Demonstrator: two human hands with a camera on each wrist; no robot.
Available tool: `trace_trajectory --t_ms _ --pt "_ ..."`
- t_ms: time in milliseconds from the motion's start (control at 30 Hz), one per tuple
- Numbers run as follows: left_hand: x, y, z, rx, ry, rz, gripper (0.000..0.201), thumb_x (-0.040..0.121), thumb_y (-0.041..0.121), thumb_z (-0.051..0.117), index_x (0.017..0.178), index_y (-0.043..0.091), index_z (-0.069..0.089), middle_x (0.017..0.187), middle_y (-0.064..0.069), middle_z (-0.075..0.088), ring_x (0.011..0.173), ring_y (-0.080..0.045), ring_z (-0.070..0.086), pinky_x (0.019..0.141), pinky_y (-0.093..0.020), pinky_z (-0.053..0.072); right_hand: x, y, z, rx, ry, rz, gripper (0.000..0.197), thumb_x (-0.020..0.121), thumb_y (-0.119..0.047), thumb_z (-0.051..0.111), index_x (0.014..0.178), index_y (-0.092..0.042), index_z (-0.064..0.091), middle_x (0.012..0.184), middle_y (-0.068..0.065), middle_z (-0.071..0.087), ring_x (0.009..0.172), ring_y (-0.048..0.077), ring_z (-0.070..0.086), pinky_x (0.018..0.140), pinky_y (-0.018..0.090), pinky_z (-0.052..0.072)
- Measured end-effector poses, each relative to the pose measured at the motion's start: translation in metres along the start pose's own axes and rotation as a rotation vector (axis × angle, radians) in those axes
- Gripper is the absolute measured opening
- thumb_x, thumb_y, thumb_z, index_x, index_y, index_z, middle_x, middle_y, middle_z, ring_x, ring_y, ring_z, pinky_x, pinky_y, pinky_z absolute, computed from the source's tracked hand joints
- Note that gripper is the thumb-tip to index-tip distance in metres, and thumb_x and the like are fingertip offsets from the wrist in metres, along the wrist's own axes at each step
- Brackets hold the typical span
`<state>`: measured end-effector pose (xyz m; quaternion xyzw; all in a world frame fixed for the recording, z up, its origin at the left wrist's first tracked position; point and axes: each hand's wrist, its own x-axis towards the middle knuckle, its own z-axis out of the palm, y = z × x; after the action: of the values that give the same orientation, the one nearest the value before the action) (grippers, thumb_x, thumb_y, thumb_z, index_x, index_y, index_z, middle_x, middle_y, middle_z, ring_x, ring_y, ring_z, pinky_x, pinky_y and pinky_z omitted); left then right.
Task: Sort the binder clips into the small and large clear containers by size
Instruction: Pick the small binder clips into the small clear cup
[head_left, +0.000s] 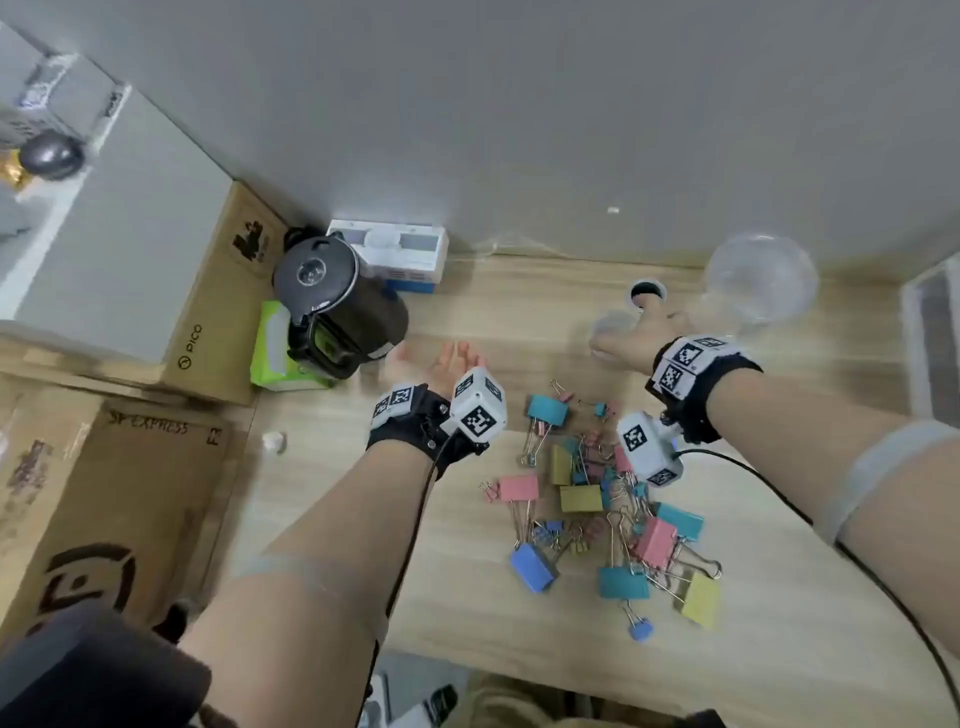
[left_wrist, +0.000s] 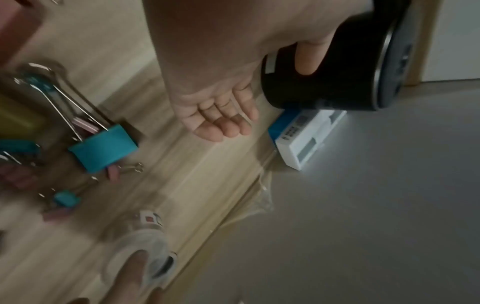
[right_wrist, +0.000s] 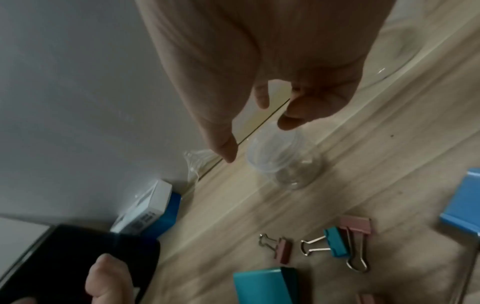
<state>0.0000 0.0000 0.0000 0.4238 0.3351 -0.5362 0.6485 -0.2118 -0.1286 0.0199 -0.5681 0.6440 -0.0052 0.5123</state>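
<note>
Here the small clear container stands just below the right hand grip.

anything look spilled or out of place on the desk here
The binder clips lie in a loose, tangled heap on the wooden desk, big and small mixed together, none sorted. The small clear container lies tipped on its side near the right hand. The large clear container looks empty. Nothing looks damaged.

Bare wooden desk is left between the black kettle and the small clear container; nearer, the binder clip pile is spread.
</note>
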Motion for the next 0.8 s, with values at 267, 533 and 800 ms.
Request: trace_trajectory --t_ms 267,533,800 --pt "0.022 -0.024 -0.021 0.169 -0.004 -0.061 0.057 0.090 0.056 0.048 0.110 0.004 0.060 0.103 -0.011 0.061 0.090 -0.026 0.059 0.079 -0.040 0.048 0.042 0.020 0.032 -0.268 0.034 -0.024 0.057 0.085 -0.029 0.068 0.131 -0.020 0.036 0.117 0.011 0.046 0.100 0.032 0.052 0.089 0.038 0.046" --pt "0.014 -0.046 0.006 0.695 -0.031 -0.210 0.058 0.095 0.056 0.054 0.117 0.002 0.056 0.110 -0.021 0.058 0.099 -0.037 0.059 0.082 -0.050 0.054 0.012 0.016 0.036 0.020 -0.142 -0.097 0.066 0.078 -0.072 0.059 0.108 -0.013 0.062 0.099 0.007 0.072 0.080 0.018 0.067 0.073 0.031 0.053" --pt "-0.007 -0.073 0.019 1.035 -0.182 -0.321 0.071 0.101 0.066 0.030 0.140 0.011 0.052 0.080 -0.009 0.070 0.062 -0.017 0.050 0.049 -0.024 0.038 -0.010 0.035 0.042 -0.024 -0.322 -0.101 0.086 0.057 -0.093 0.050 0.106 -0.025 0.068 0.068 0.000 0.061 0.061 0.016 0.057 0.060 0.030 0.044"
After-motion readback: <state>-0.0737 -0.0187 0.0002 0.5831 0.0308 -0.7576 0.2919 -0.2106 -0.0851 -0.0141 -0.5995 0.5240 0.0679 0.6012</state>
